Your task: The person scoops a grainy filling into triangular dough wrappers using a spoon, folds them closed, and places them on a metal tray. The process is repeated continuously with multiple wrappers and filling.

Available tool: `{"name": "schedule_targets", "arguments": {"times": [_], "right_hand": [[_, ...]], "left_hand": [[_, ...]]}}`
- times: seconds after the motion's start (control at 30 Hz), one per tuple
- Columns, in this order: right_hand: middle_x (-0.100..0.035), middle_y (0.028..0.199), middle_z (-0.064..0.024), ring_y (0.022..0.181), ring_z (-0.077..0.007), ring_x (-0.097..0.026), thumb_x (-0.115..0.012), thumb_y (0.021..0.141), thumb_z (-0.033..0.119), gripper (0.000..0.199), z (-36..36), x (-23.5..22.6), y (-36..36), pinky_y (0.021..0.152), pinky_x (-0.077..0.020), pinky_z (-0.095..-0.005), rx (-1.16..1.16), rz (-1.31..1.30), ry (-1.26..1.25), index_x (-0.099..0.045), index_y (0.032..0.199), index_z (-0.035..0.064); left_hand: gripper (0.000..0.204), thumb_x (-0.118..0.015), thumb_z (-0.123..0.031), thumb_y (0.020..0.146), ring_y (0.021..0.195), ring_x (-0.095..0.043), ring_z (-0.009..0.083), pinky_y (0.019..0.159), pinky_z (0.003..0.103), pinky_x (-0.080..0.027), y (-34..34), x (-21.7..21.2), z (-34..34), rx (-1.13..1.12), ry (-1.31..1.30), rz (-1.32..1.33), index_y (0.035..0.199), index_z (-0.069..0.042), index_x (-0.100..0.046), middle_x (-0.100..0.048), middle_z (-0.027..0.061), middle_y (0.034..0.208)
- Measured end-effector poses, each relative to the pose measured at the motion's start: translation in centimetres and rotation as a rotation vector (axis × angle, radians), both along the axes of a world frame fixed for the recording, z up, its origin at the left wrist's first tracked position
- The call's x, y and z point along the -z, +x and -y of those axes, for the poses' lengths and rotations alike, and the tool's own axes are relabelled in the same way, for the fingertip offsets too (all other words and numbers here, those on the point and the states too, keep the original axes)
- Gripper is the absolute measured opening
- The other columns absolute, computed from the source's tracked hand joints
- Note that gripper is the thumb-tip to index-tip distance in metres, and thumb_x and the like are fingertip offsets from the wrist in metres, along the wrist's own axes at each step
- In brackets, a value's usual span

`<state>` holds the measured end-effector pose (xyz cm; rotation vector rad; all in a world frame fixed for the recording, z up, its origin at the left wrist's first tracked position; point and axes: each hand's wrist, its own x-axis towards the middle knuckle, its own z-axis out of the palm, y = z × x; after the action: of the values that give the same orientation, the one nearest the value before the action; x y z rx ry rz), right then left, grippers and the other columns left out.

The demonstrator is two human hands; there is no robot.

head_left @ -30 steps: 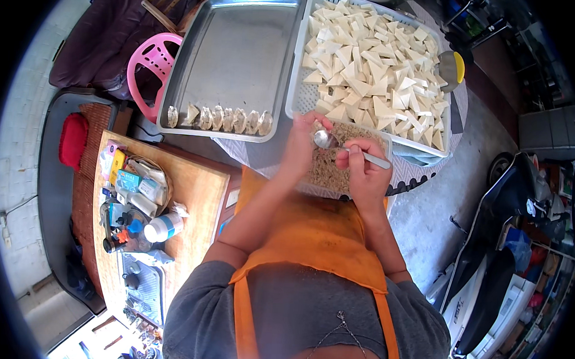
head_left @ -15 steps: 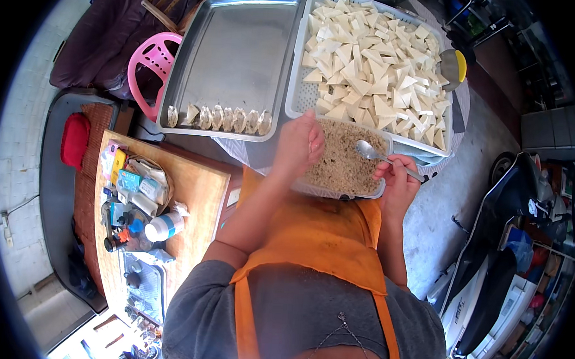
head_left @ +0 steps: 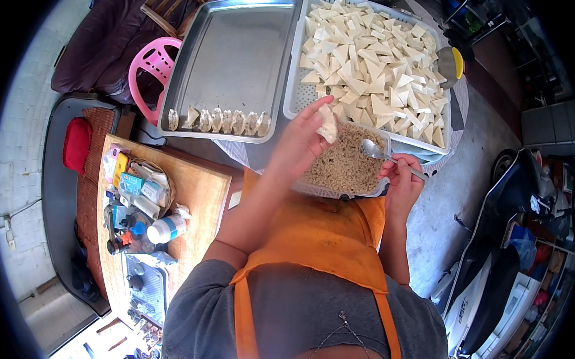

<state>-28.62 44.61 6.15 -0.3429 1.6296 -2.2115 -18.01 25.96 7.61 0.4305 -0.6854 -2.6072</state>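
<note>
1. Head view, hands: the person's left hand [head_left: 301, 139] was raised over the table with the fingers closed around a pale triangular wrapper piece [head_left: 328, 124]. The right hand [head_left: 401, 177] gripped the handle of a metal spoon [head_left: 372, 149], whose bowl hung over the filling.
2. Head view, filling: a shallow tub of brown crumbly filling [head_left: 342, 165] sat at the near table edge, directly in front of the orange apron [head_left: 310, 243] and between the two hands.
3. Head view, supply: the white perforated basket [head_left: 295, 91] behind the tub was heaped with uncut-looking pale triangles [head_left: 367, 62], covering nearly its whole floor.
4. Head view, finished work: the metal tray [head_left: 241, 45] to the left carried one row of six filled pieces [head_left: 218, 121] along its near edge; the remainder of the tray was bare metal.
5. Progress, as a judgement: six pieces appeared complete, one was in hand and not yet filled, and the large stock in the basket indicated the work was at an early stage.
6. Head view, surroundings: a wooden side table [head_left: 198, 195] with bottles and packets stood to the person's left; a pink plastic chair [head_left: 153, 64] stood beyond it.
</note>
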Motion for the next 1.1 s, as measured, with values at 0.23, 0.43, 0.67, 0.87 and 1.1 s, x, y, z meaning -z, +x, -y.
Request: {"name": "schedule_targets", "arguments": {"times": [0.23, 0.43, 0.67, 0.87, 1.1], "right_hand": [[-0.061, 0.071, -0.0101, 0.056, -0.0136, -0.057, -0.046, 0.09, 0.007, 0.014, -0.1, 0.3, 0.1, 0.052, -0.0506, -0.0262, -0.022, 0.015, -0.003, -0.056, 0.09, -0.0018], [-0.061, 0.071, -0.01, 0.056, -0.0136, -0.057, -0.046, 0.09, 0.007, 0.013, 0.0, 0.3, 0.2, 0.052, -0.0505, -0.0262, -0.032, 0.02, 0.012, -0.056, 0.09, -0.0017], [-0.061, 0.072, -0.0102, 0.056, -0.0136, -0.057, -0.046, 0.09, 0.007, 0.013, 0.1, 0.4, 0.2, 0.052, -0.0504, -0.0263, -0.046, 0.012, -0.006, -0.056, 0.09, -0.0017], [-0.061, 0.071, -0.01, 0.056, -0.0136, -0.057, -0.046, 0.09, 0.007, 0.013, 0.1, 0.3, 0.4, 0.052, -0.05, -0.0262, -0.047, 0.026, -0.015, -0.056, 0.09, -0.0018], [-0.06, 0.071, -0.0101, 0.056, -0.0138, -0.057, -0.047, 0.09, 0.007, 0.013, 0.1, 0.3, 0.4, 0.052, -0.0499, -0.0268, -0.049, 0.026, -0.022, -0.056, 0.09, -0.0018]], "left_hand": [[0.03, -0.041, -0.025, 0.096, 0.086, -0.053, 0.0226, 0.09, 0.038, -0.045, 0.1, 3.9, 0.8, 0.27, 0.161, -0.383, 0.114, -0.002, -0.048, -0.051, 0.0078, 0.093], [0.039, -0.037, -0.026, 0.097, 0.092, -0.056, 0.0243, 0.088, 0.043, -0.047, -0.7, -0.4, -0.7, 0.025, 0.204, 0.052, 0.122, 0.003, -0.042, -0.056, 0.0121, 0.099], [0.032, -0.038, -0.026, 0.097, 0.085, -0.056, 0.0205, 0.077, 0.035, -0.049, 0.4, 0.6, -0.5, 0.043, -0.149, 0.122, 0.118, -0.003, -0.046, -0.055, 0.0068, 0.09], [0.026, -0.037, -0.029, 0.098, 0.063, -0.045, 0.0136, 0.053, 0.026, -0.041, 0.3, 0.8, -0.4, 0.007, 0.001, 0.019, 0.086, -0.009, -0.047, -0.045, 0.0014, 0.072], [0.031, -0.031, -0.03, 0.099, 0.055, -0.037, 0.0118, 0.047, 0.024, -0.032, 0.4, 0.0, -1.1, -0.036, -0.076, 0.099, 0.076, -0.01, -0.04, -0.041, 0.0009, 0.069]]}}
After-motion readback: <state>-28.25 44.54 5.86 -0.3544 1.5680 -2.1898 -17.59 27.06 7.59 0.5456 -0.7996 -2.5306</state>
